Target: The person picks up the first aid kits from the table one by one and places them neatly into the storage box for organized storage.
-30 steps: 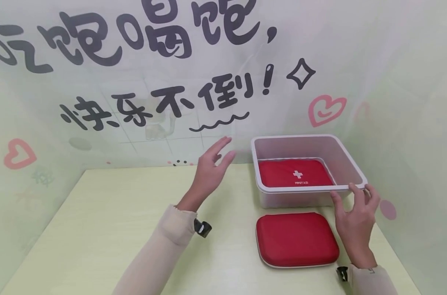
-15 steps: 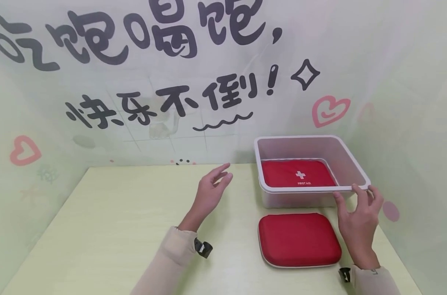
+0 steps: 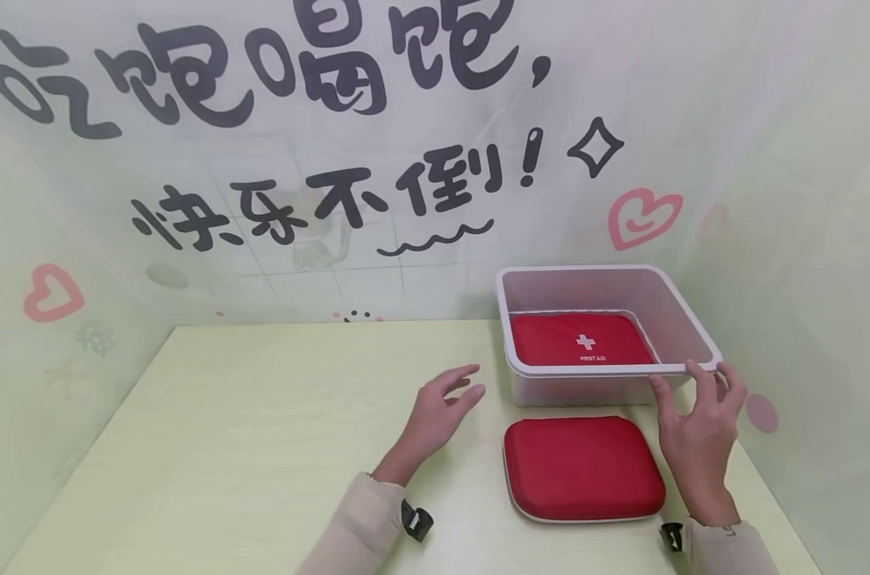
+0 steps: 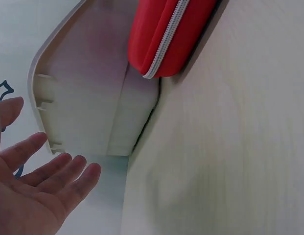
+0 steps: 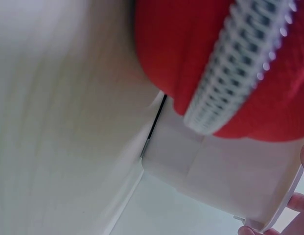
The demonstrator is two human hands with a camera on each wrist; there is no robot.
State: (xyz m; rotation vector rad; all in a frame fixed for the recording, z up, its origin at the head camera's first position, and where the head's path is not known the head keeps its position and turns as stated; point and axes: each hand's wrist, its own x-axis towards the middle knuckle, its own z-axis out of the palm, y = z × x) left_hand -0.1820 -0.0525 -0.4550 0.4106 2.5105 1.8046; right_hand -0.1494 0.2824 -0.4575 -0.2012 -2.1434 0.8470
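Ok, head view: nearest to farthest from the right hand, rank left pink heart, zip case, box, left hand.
1. Box: front right corner held by the right hand.
2. Zip case: just left of that hand.
3. Left hand: left of the case.
4. Left pink heart: far-left wall.

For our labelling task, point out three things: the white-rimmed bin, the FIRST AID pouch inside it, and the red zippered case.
White-rimmed bin (image 3: 582, 390): head view, front wall.
FIRST AID pouch (image 3: 586, 342): head view, white cross.
Red zippered case (image 3: 584, 468): head view, top face.
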